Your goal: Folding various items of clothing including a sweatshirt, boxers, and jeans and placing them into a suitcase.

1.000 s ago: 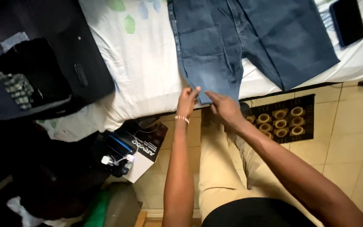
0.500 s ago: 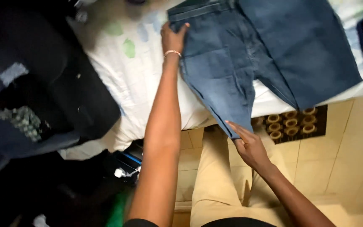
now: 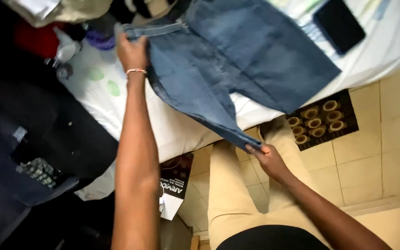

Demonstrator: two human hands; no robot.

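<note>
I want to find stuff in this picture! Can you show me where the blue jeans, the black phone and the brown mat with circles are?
blue jeans [image 3: 237, 60], head view, on the spread leg fabric.
black phone [image 3: 339, 25], head view, middle of its dark screen.
brown mat with circles [image 3: 322, 120], head view, among the ring patterns.

Blue denim jeans [image 3: 237, 60], faded paler along the leg. White bed sheet [image 3: 163, 120] with green leaf prints at upper left. Black phone [image 3: 339, 25] at upper right. Dark mat [image 3: 322, 121] patterned with tan rings. Cream floor tiles [image 3: 376, 153].
</note>
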